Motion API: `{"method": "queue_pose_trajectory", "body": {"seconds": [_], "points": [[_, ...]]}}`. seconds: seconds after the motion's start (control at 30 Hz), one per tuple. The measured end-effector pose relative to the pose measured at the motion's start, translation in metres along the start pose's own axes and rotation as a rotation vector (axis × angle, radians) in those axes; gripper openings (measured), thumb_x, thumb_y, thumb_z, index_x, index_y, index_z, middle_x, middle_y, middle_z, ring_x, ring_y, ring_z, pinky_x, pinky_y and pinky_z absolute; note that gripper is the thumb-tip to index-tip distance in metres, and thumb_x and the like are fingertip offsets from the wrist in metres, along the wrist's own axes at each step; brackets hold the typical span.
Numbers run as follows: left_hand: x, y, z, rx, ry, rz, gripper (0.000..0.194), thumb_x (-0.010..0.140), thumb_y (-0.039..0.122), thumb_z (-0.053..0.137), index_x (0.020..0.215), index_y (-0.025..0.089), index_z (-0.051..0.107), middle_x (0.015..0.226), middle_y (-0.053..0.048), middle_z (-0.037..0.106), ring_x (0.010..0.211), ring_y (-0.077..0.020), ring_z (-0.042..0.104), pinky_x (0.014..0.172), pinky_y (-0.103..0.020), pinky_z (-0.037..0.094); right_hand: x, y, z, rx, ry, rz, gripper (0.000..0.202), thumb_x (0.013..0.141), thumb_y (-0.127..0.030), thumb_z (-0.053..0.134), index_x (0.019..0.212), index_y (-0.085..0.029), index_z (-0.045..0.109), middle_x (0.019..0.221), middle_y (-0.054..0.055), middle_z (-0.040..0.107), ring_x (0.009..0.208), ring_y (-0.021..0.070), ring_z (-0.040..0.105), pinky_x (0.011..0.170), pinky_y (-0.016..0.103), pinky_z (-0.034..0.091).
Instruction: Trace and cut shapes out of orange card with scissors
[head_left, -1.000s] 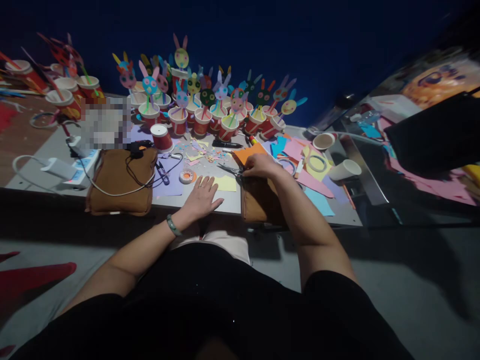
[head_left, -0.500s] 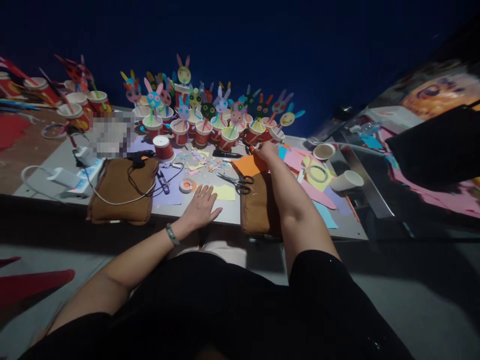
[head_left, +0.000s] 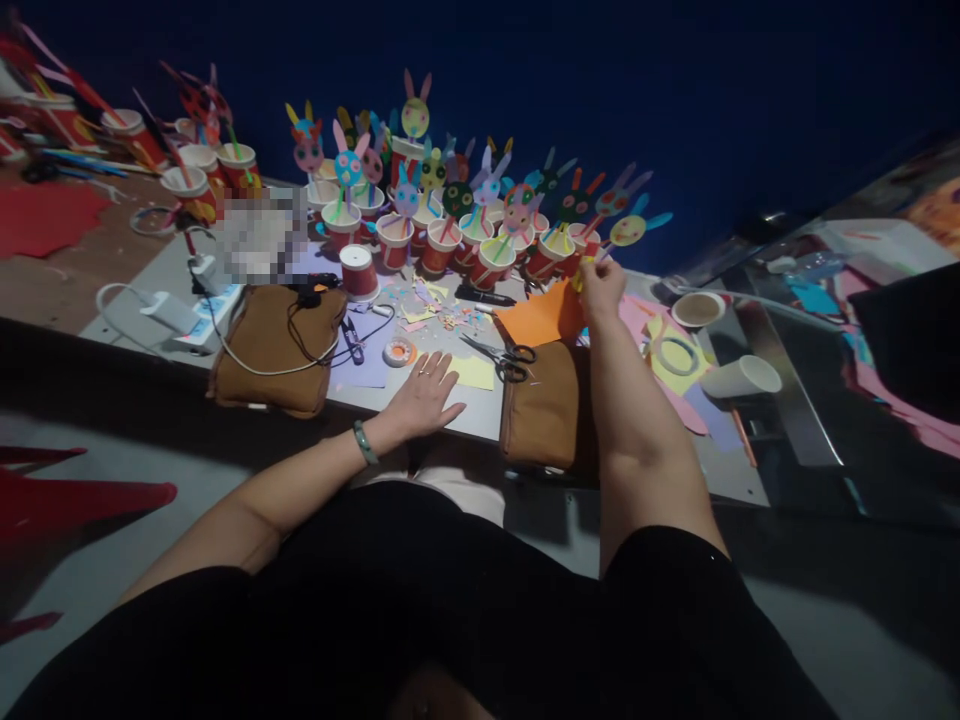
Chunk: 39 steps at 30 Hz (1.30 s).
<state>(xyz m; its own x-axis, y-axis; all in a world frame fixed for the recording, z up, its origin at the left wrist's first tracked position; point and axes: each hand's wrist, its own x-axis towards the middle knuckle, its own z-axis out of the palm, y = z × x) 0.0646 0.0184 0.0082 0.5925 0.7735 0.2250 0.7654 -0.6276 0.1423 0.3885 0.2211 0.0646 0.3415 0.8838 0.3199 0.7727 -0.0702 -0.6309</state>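
Observation:
My left hand (head_left: 424, 398) lies flat near the table's front edge, fingers spread, touching the edge of pale yellow paper (head_left: 474, 373). A white and orange round dispenser (head_left: 400, 351) sits just beyond its fingers. My right hand (head_left: 602, 290) is closed round a small red and yellow object (head_left: 589, 254), too small to name, above the right end of an orange sheet (head_left: 536, 312). Black-handled scissors (head_left: 510, 360) lie partly open between my hands, against a brown cushion (head_left: 547, 405). A black pen (head_left: 486, 296) rests beyond them.
Rabbit-faced paper figures stand in red and white cups (head_left: 439, 245) along the back. A second brown cushion (head_left: 277, 345) with cables and a power strip (head_left: 214, 318) are at left. Tape (head_left: 675, 355), coloured paper and two pale cups (head_left: 742, 377) lie at right.
My right hand has risen from the table beside the orange paper with the small red and yellow object in its fingers. My left hand stays flat. The view has shifted, moving the scene rightward.

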Motion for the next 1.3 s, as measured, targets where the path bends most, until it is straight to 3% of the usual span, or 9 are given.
{"method": "queue_pose_trajectory", "body": {"seconds": [0.17,0.3,0.4,0.53,0.63,0.8,0.9,1.13,1.3], "points": [[0.0,0.0,0.0,-0.047,0.018,0.004,0.052,0.096,0.046,0.052,0.129,0.006,0.056,0.151,-0.024,0.048,0.144,-0.0383,0.042,0.122,-0.056,0.029,-0.02,-0.016,-0.022,0.0,0.152,-0.005,0.026,0.099,-0.019,0.037,0.118,-0.006,0.05,0.116,0.023,0.065,0.094,0.0139,0.063,0.081,0.023,0.047],[-0.002,-0.003,0.0,-0.14,0.064,0.03,0.048,0.096,0.041,0.052,0.13,0.007,0.056,0.147,-0.023,0.053,0.142,-0.0353,0.045,0.122,-0.056,0.028,-0.062,-0.04,-0.043,-0.19,0.099,-0.246,0.028,0.097,-0.021,0.044,0.12,-0.007,0.052,0.115,0.022,0.065,0.102,0.0208,0.063,0.09,0.031,0.045],[-0.006,-0.005,-0.003,-0.309,0.185,0.034,0.048,0.098,0.037,0.048,0.136,0.008,0.05,0.137,-0.021,0.061,0.132,-0.0295,0.055,0.119,-0.051,0.035,-0.109,-0.067,-0.056,-0.139,-0.259,-0.467,0.028,0.095,-0.036,0.051,0.113,-0.015,0.058,0.104,0.013,0.068,0.093,0.0218,0.064,0.086,0.034,0.047],[-0.017,0.002,-0.008,-0.563,0.334,-0.018,0.056,0.1,0.043,0.047,0.142,0.007,0.039,0.122,-0.019,0.066,0.102,-0.0216,0.067,0.094,-0.037,0.053,-0.176,-0.091,-0.055,0.112,-0.848,-0.633,0.029,0.093,-0.046,0.055,0.103,-0.02,0.062,0.096,0.008,0.07,0.083,0.0197,0.064,0.077,0.031,0.049],[-0.024,0.01,-0.012,-0.642,0.335,0.045,0.038,0.102,0.041,0.042,0.126,0.013,0.05,0.108,-0.013,0.068,0.093,-0.0189,0.066,0.083,-0.032,0.054,-0.208,-0.091,-0.047,0.279,-1.044,-0.616,0.033,0.093,-0.051,0.055,0.1,-0.019,0.061,0.091,0.007,0.069,0.079,0.018,0.062,0.074,0.031,0.05],[-0.026,0.006,-0.023,-0.635,0.276,0.139,0.027,0.1,0.04,0.043,0.107,0.018,0.056,0.094,-0.009,0.067,0.083,-0.0185,0.063,0.081,-0.034,0.052,-0.217,-0.087,-0.047,0.461,-1.06,-0.495,0.036,0.092,-0.055,0.056,0.1,-0.02,0.059,0.098,0.007,0.068,0.087,0.0183,0.062,0.078,0.031,0.051],[-0.024,0.0,-0.028,-0.685,0.246,0.153,0.027,0.098,0.041,0.045,0.104,0.018,0.058,0.09,-0.008,0.067,0.08,-0.0183,0.062,0.078,-0.034,0.051,-0.214,-0.094,-0.055,0.299,-1.107,-0.578,0.035,0.097,-0.052,0.049,0.104,-0.02,0.06,0.091,0.006,0.068,0.079,0.0178,0.06,0.074,0.031,0.048],[-0.015,-0.002,-0.041,-1.253,0.249,-0.157,0.037,0.092,0.053,0.059,0.099,0.017,0.057,0.072,0.001,0.06,0.059,-0.0091,0.054,0.055,-0.022,0.042,-0.22,-0.105,-0.059,-0.103,-0.872,-0.703,0.035,0.1,-0.048,0.04,0.104,-0.022,0.064,0.078,0.008,0.067,0.069,0.0203,0.057,0.065,0.031,0.039],[-0.004,-0.039,-0.055,-1.472,0.359,-0.424,0.044,0.084,0.059,0.066,0.085,0.019,0.048,0.061,0.006,0.055,0.043,-0.0045,0.043,0.042,-0.018,0.03,-0.213,-0.088,-0.056,-0.261,-0.672,-0.661,0.037,0.098,-0.047,0.043,0.111,-0.019,0.064,0.096,0.017,0.072,0.084,0.0274,0.065,0.075,0.037,0.045]]}}
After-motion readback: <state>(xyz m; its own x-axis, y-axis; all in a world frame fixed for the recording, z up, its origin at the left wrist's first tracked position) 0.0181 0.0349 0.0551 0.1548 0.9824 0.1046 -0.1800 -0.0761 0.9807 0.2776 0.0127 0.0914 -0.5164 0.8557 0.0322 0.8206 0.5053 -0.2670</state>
